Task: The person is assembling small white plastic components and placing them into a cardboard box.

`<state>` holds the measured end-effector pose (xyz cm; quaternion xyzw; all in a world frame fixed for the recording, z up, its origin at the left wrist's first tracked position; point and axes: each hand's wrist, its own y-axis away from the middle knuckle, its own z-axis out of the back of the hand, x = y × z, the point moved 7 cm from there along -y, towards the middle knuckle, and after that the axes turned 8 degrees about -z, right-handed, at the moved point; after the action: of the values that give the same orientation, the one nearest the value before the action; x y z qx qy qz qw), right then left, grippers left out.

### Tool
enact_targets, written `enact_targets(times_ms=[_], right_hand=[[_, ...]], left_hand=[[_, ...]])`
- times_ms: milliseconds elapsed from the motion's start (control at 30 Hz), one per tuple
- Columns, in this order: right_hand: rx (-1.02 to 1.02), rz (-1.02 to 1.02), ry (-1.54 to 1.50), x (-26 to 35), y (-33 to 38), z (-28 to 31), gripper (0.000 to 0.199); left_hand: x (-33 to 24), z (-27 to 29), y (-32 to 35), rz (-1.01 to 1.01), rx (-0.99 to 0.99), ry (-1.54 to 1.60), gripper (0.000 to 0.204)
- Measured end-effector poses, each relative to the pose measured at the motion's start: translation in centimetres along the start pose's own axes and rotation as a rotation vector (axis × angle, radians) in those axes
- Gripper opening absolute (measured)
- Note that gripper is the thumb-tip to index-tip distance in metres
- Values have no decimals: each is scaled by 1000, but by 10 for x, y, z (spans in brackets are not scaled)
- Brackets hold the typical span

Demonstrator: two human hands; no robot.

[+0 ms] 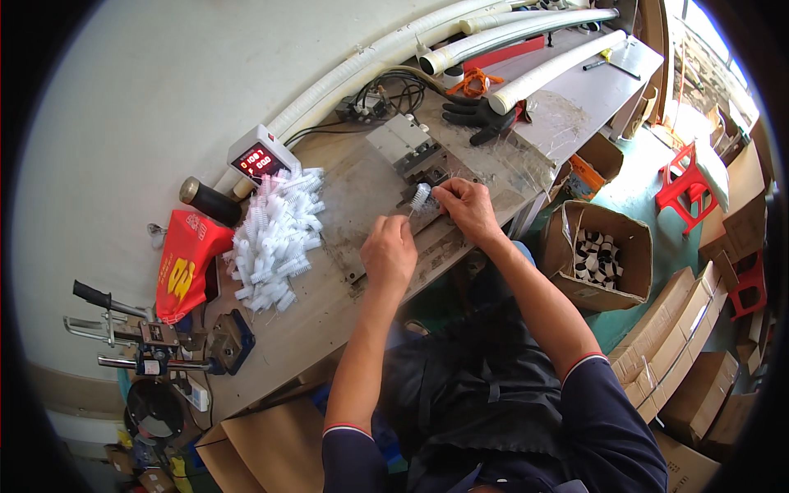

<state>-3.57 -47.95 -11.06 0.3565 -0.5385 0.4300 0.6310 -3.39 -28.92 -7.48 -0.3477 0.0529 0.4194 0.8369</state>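
A small white bristle brush stands tilted between my two hands, just in front of a small metal bench machine. My left hand is closed in a pinch at the lower end of the brush, where a thin stem seems to run into its fingertips. Close to the brush's right side, my right hand has thumb and fingers pressed together by the machine's front; what they grip is hidden. Left of the machine lies a large heap of similar white brushes on the worktable.
A digital counter, a black cylinder and a red bag stand behind the heap. A lever press is at the left end. Beyond the machine lie a black glove and long white tubes. A cardboard box holds short pieces.
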Motion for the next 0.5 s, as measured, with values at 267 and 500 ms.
enact_targets(times_ms=[267,500], right_hand=[[-25,6,40,1,0,0,25],[-48,-6,26,0,-3,-2,24]], left_hand=[[6,-15,-9,-41,44,-61,11],[9,-22,-19,-34,20,13,10]])
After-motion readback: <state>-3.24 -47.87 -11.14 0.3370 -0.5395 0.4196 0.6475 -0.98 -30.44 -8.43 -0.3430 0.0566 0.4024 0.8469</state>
